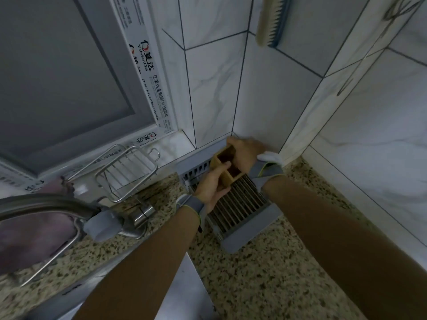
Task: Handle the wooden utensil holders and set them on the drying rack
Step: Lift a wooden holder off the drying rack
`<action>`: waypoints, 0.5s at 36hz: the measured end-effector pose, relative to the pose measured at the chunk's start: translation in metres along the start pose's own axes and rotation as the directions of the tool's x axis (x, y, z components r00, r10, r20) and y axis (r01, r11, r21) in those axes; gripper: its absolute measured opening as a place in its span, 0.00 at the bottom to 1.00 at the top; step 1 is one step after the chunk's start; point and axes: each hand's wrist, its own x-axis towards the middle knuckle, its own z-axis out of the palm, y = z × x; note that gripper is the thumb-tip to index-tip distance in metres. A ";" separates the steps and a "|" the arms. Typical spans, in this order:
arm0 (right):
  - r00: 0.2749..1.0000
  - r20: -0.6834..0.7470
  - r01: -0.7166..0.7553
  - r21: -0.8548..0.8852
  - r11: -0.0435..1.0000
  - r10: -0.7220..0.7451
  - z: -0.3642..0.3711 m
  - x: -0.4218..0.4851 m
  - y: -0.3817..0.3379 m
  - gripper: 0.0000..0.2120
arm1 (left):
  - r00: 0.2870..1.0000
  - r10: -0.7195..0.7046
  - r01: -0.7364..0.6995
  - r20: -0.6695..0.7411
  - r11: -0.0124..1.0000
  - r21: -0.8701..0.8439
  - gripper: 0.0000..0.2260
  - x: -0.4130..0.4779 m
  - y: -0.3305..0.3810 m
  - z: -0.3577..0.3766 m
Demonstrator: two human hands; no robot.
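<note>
Wooden utensil holder (227, 163), two open compartments facing up, is held by both hands over the far end of the drying rack (240, 204), near the counter's back corner where the tiled walls meet. Head view only. Left hand (211, 189) has a closed grip on the near side of the holder, thumb across the divider edge; right hand (246, 150) is wrapped around its far side. Cannot tell whether the base touches the rack slats yet.

Risks, as judged: the rack is slatted and the holder is tall and narrow, so a tilted set-down could tip it toward the wall or off the rack's left edge onto the speckled counter (265, 273). Letting go with one hand early would cause that. Wire soap basket (126, 172) and faucet (69, 211) sit left, apart from the rack; the left elbow swinging back could clip them.
</note>
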 end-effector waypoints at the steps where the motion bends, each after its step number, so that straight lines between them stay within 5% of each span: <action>1: 1.000 0.003 -0.008 -0.021 1.000 0.008 -0.001 0.005 0.001 0.18 | 1.000 0.018 -0.018 0.020 1.000 0.018 0.25 0.001 -0.001 0.000; 8: 0.995 0.062 -0.071 -0.042 0.997 0.074 0.004 0.030 0.009 0.19 | 0.995 0.096 -0.098 0.026 0.991 0.088 0.42 0.012 -0.011 -0.005; 14: 0.995 0.066 -0.075 -0.007 0.997 0.075 0.000 0.023 0.003 0.13 | 0.982 0.185 -0.175 -0.043 0.970 0.171 0.21 0.012 -0.005 -0.006; 18: 0.989 0.102 -0.104 0.004 0.995 0.103 -0.018 0.009 -0.008 0.28 | 0.981 0.174 -0.139 -0.089 0.941 0.309 0.11 0.004 0.008 -0.002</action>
